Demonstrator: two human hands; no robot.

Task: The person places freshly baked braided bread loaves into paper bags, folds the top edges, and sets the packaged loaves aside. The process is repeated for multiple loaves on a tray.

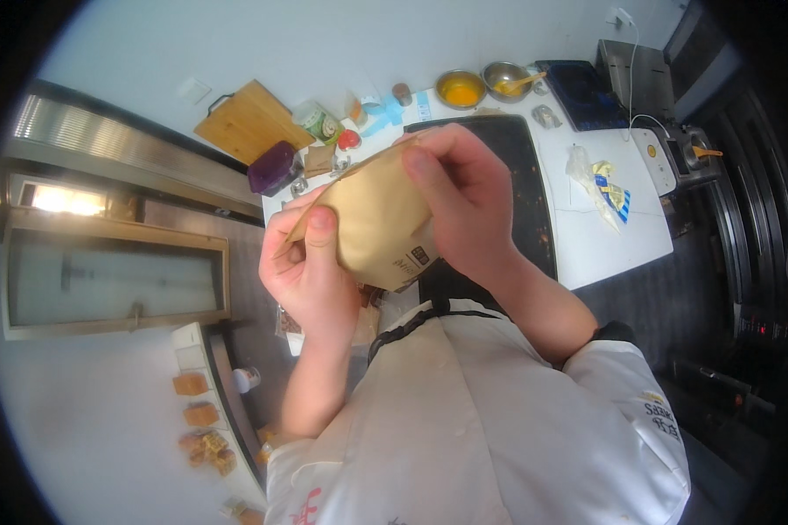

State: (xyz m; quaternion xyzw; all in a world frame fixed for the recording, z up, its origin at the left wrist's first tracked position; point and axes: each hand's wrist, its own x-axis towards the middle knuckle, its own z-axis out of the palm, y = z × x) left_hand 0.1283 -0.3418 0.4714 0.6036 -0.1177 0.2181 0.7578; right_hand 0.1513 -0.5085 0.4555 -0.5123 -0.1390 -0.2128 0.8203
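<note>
A brown kraft-paper bag [379, 210] is held up in front of me, above the worktop. My left hand [312, 269] pinches one end of its upper edge, with the thumb lying on the near face. At the other end, my right hand [463, 197] grips the same edge between thumb and curled fingers. Dark printing shows near the bag's lower corner. Its inside is turned away from view, so I cannot tell what it holds. Behind the bag and my right hand lies a large black tray or mat [532, 177] on the white table.
Along the wall stand a wooden cutting board [253, 125], a purple container [274, 169], a green-and-white tub [318, 123] and two steel bowls [459, 88] with yellow contents. Plastic wrappers [607, 190] lie on the white table [604, 252] at right. An induction cooktop [581, 95] sits beyond.
</note>
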